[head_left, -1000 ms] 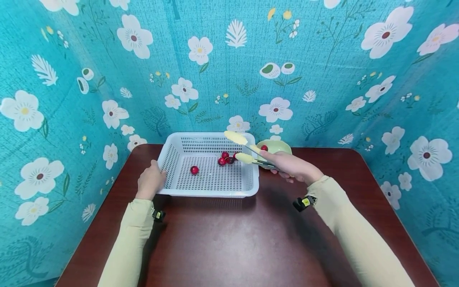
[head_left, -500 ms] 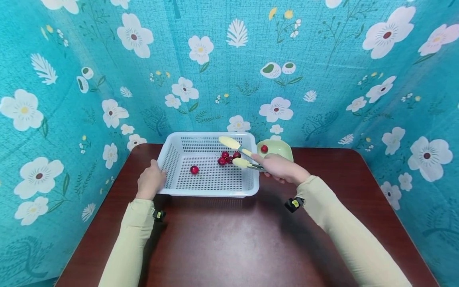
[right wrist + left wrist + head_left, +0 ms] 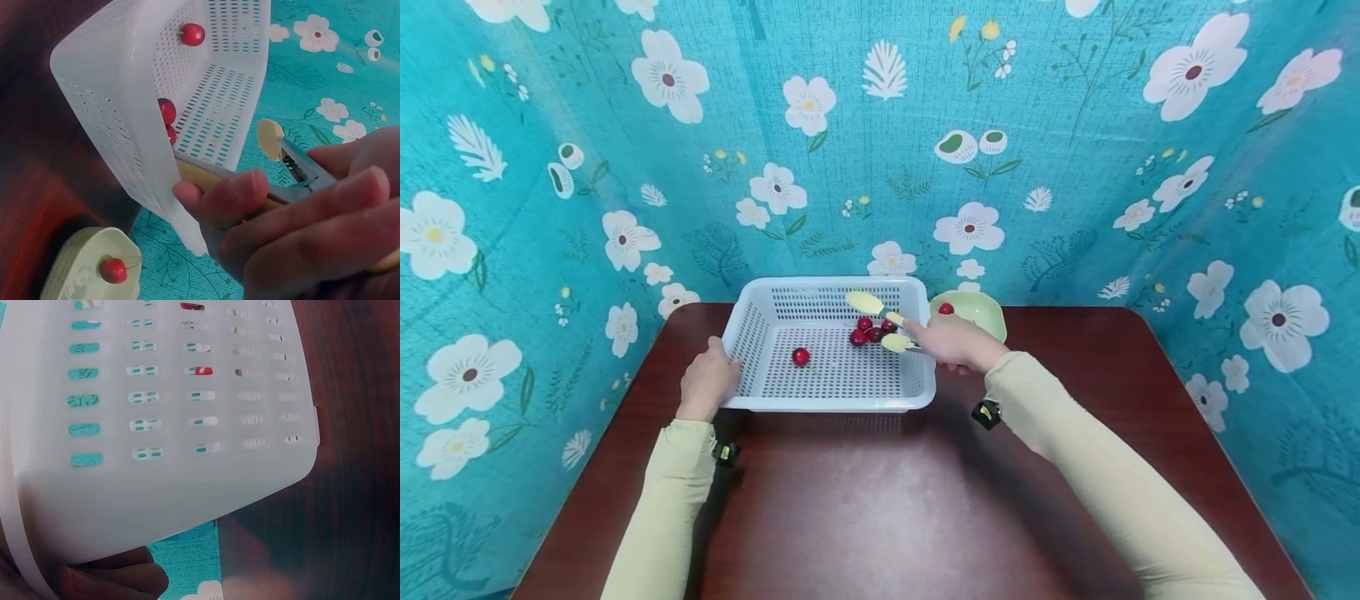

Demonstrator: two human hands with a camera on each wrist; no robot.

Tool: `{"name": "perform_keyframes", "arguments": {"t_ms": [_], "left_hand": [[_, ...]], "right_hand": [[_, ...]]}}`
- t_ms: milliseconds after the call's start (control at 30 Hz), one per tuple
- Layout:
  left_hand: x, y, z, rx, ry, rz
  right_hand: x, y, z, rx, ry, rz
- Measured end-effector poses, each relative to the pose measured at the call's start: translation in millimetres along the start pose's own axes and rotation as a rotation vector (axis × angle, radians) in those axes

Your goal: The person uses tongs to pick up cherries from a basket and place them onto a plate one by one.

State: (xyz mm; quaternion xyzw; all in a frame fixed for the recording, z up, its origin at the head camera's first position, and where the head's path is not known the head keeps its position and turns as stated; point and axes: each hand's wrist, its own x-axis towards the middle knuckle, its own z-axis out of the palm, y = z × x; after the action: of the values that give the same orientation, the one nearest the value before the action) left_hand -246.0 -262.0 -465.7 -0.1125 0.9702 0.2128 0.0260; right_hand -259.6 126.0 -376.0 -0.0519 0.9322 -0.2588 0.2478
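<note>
My left hand (image 3: 707, 382) grips the left rim of a white plastic basket (image 3: 820, 405); in the left wrist view its fingers (image 3: 119, 581) show below the rim. My right hand (image 3: 958, 342) holds yellow-tipped tongs (image 3: 865, 302) over the basket's right side. Their two tips are spread apart, with the nearer one beside a cluster of several red cherries (image 3: 858, 337). A lone cherry (image 3: 801, 357) lies further left on the basket floor. In the right wrist view, the fingers (image 3: 300, 231) wrap round the tongs, and the basket wall hides part of one arm.
A pale green bowl (image 3: 991, 317) stands right of the basket, behind my right hand, with one cherry (image 3: 946, 308) in it. The dark red-brown table (image 3: 865, 508) stretches in front. Teal flowered cloth (image 3: 850, 167) rises behind and at both sides.
My right hand has moved left with the tongs, from beside the bowl to over the basket's right rim. The tongs' tips have come down nearer the cherries. My left hand keeps its grip.
</note>
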Motion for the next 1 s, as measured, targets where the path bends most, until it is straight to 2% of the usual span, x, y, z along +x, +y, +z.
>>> {"name": "perform_keyframes", "arguments": {"t_ms": [167,367,733,867,1000], "left_hand": [[0.5,-2.2,3.3,0.010,0.001,0.011],[2.0,-3.6,3.2,0.020,0.009,0.006],[0.9,-3.3,3.0,0.017,0.017,0.004],[0.7,-2.4,3.0,0.014,0.008,-0.004],[0.7,-1.8,2.3,0.015,0.009,-0.006]], "right_hand": [[6.9,-1.8,3.3,-0.035,0.038,0.018],[11.8,-8.5,3.6,-0.099,0.040,0.032],[20.9,-22.3,9.2,-0.129,0.010,0.036],[26.7,-23.1,13.9,-0.150,0.009,0.031],[30.1,-20.3,15.9,-0.124,0.023,0.025]]}}
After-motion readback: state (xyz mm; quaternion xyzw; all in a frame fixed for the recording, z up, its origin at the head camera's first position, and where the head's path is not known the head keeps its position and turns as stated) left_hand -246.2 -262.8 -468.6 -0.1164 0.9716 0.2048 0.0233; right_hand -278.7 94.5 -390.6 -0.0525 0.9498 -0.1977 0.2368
